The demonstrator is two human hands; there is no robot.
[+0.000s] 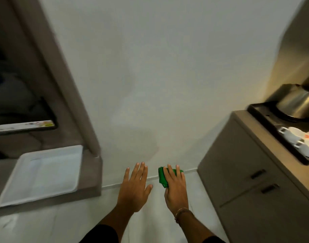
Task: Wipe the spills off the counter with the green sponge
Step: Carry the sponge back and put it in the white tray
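My right hand holds the green sponge, fingers laid over it; the sponge pokes out to the left and beyond my fingertips. My left hand is stretched out beside it, flat, fingers spread, holding nothing. Both hands are out in front of me over the pale floor near the foot of the white wall. A brown counter runs along the right, apart from both hands. I see no spills from here; the picture is blurred by motion.
On the right counter a black tray carries a steel kettle and white cups. Below are cabinet doors with dark handles. At the left a white tray lies on a brown ledge under a dark screen.
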